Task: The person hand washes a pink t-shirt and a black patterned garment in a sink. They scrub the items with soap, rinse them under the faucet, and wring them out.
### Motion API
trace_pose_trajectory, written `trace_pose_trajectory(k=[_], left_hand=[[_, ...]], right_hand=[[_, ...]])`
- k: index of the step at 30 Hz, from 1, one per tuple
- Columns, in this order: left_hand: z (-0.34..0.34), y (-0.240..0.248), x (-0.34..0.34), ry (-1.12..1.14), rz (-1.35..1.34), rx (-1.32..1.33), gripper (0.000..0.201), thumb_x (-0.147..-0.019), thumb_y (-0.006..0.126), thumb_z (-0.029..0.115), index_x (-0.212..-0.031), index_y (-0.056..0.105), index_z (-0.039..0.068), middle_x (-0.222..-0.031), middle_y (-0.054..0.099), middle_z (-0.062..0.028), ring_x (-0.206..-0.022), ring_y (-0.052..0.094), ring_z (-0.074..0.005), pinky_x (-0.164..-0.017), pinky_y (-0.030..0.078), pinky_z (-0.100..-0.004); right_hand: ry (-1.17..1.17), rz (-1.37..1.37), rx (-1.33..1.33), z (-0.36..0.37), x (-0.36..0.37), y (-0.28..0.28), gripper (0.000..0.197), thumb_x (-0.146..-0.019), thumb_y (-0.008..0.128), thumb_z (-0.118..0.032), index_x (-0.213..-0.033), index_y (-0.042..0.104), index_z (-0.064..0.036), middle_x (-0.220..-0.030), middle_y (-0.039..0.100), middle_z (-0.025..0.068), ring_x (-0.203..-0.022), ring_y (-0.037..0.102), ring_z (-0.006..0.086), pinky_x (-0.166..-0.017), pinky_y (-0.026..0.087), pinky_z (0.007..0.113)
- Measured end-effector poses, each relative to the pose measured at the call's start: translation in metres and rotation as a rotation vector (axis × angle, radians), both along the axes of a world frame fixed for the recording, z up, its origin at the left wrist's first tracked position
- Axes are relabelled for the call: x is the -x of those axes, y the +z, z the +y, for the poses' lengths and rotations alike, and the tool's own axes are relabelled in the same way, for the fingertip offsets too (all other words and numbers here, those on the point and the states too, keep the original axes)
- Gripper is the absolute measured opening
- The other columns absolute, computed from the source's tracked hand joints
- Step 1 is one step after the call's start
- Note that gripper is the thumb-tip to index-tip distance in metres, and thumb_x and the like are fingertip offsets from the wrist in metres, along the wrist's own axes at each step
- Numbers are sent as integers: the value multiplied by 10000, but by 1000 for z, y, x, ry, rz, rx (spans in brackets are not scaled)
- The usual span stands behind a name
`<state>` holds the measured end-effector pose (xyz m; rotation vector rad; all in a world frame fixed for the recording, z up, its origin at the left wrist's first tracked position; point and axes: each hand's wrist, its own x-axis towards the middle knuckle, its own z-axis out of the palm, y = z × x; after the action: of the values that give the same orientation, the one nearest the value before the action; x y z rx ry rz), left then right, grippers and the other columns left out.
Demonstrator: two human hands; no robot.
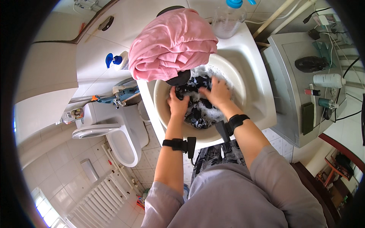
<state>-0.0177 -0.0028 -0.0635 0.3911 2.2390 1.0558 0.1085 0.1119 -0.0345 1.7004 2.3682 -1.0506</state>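
Note:
A black-and-white patterned garment (pixel 198 118) lies soaked in sudsy water inside a cream basin (pixel 240 85), which rests in the white sink (pixel 265 102). My left hand (pixel 178 105) grips the garment near the basin's left side, thumb and fingers curled at the cloth. On the right, my right hand (pixel 219 93) bends its fingers over the same garment, its fingertips partly lost among the foam and folds. Just beyond both hands, a heap of pink cloth (pixel 173 43) overhangs the basin's far rim, with something dark and rounded showing under it.
A clear jug with a blue top (pixel 230 19) stands at the sink's back right corner. A blue-topped pump bottle (pixel 121 60) is at the left. Right of the sink, a grey appliance (pixel 285 79) bears bottles and cords. A toilet (pixel 123 144) stands on the left.

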Motion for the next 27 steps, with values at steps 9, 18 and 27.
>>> trace_pose_trajectory(k=[9,18,27], left_hand=[[12,40,2,406,-1000,-420,540,-832,498,197,-1341,331,130,-1158,529,-123,-1065,513,-289,-885,379,-534],[-5,-16,0,382,-1132,-857,391,-859,492,400,-1044,549,60,-1021,596,-111,-926,579,-243,-834,467,-409],[16,36,-22,452,-902,-455,276,-873,400,167,-1088,511,33,-958,612,-90,-849,621,-247,-732,513,-409]], right_hand=[[-52,397,441,24,-8,-22,479,-690,499,14,-1158,544,-77,-1036,555,168,-904,575,223,-805,461,343],[455,833,133,-55,22,82,292,-759,623,-208,-998,600,-42,-907,609,150,-851,595,293,-749,462,346],[216,486,138,5,23,12,390,-843,521,-413,-841,609,-33,-716,615,169,-685,601,319,-631,446,405]])
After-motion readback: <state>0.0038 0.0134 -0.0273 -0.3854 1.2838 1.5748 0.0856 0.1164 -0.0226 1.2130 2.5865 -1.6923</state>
